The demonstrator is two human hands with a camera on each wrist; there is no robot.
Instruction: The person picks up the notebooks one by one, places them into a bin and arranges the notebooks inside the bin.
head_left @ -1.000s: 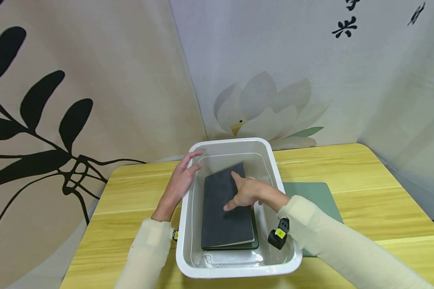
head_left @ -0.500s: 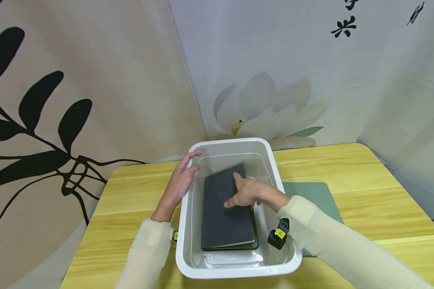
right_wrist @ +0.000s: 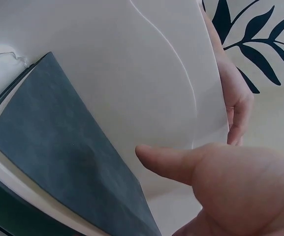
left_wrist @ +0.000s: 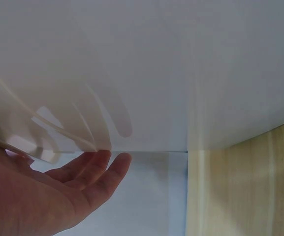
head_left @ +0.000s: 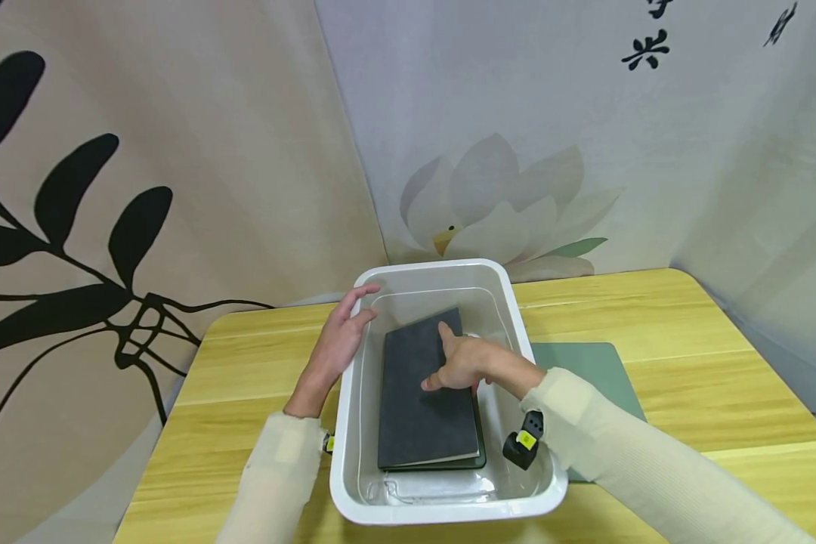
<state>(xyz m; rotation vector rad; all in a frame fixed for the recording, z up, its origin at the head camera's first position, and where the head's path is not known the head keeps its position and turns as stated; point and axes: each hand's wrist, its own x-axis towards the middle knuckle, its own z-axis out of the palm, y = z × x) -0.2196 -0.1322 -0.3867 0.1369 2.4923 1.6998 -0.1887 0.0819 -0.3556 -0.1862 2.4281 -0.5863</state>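
A white plastic bin [head_left: 449, 512] stands on the table, its long side running away from me. Inside lies a dark grey notebook [head_left: 425, 431], tilted slightly, over a dark green one [head_left: 480, 453] that peeks out at its right and near edges. My left hand [head_left: 336, 340] grips the bin's left rim, thumb over the top and fingers against the outer wall [left_wrist: 132, 98]. Over the grey notebook, my right hand [head_left: 465, 361] has its thumb and index finger stretched out. Its other fingers point down by the notebook's right edge, mostly hidden.
A flat green sheet [head_left: 585, 370] with rounded corners lies partly behind the bin's right side on the wooden table [head_left: 693, 363]. A patterned cloth backdrop [head_left: 279, 151] rises at the table's far edge. A small white thing [head_left: 471, 335] shows just behind my right hand.
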